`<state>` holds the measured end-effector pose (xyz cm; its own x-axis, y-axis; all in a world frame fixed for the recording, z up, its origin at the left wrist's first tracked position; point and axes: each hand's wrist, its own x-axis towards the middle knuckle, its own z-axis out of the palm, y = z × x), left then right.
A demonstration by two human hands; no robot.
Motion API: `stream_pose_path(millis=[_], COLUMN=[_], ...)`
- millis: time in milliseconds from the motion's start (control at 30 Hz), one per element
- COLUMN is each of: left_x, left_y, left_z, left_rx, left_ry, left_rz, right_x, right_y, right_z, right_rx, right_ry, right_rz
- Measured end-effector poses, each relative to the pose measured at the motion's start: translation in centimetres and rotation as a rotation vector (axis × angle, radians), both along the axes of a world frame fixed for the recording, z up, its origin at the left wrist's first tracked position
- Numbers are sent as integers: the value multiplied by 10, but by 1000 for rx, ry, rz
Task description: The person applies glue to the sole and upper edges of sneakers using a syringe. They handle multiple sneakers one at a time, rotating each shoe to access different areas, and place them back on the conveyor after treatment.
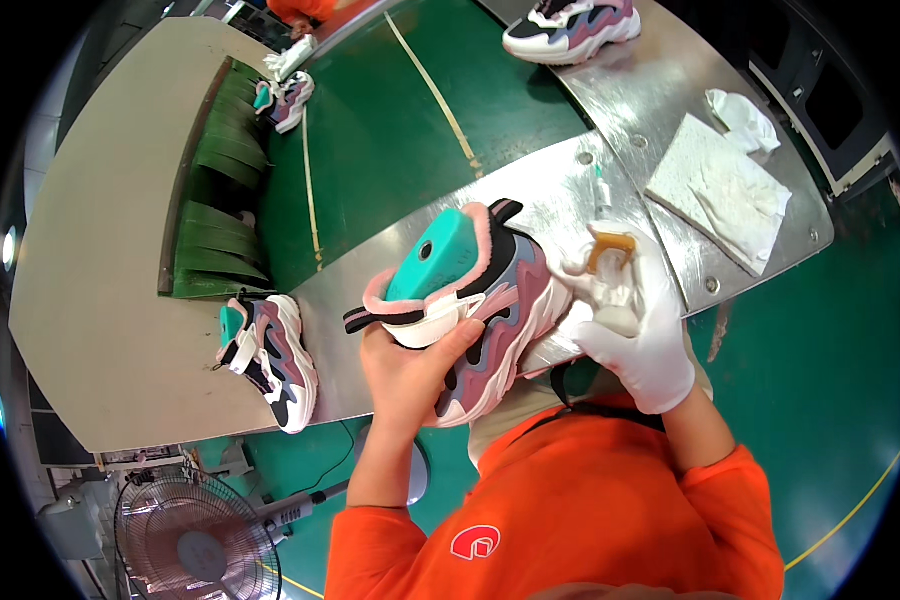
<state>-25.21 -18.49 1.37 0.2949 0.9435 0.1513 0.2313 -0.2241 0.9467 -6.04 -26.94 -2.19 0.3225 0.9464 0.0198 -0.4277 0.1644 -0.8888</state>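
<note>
My bare left hand (410,365) grips a chunky sneaker (500,310) by its white strap and collar, thumb across the strap. The sneaker is mauve, grey and black, with pink fleecy lining and a thick white sole. Inside it sits a teal shoe last (435,255) with a round hole. In a white glove, my right hand (640,345) is curled around something whitish beside the sole. An amber-brown piece (612,250) shows at its fingers; I cannot make out its kind. Just beyond lies a slim clear tube (603,195) with a green end.
Another sneaker (275,355) lies left on the metal table. Farther off, one sneaker (290,100) is on the green conveyor belt (370,120) near green strip flaps (225,190). One (575,30) stands at the back right. White cloths (725,190) lie right; a fan (200,545) stands lower left.
</note>
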Motion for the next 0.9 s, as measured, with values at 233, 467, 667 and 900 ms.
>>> stream_pose_path(millis=[233,467,667,900], left_x=[-4,1,3,4], left_y=[30,55,56,39], left_z=[2,8,-1,11], left_rx=[3,9,7,82], left_ry=[-200,-300,-277,-274], left_rz=[161,109,83,84], right_x=[21,37,24,-3], right_y=[2,6,32,55], right_z=[-1,-2,34,47], right_rx=[153,16,-87,-48], right_ry=[9,-360,-1159,-1619], right_rz=[-186,-324,-215,-233])
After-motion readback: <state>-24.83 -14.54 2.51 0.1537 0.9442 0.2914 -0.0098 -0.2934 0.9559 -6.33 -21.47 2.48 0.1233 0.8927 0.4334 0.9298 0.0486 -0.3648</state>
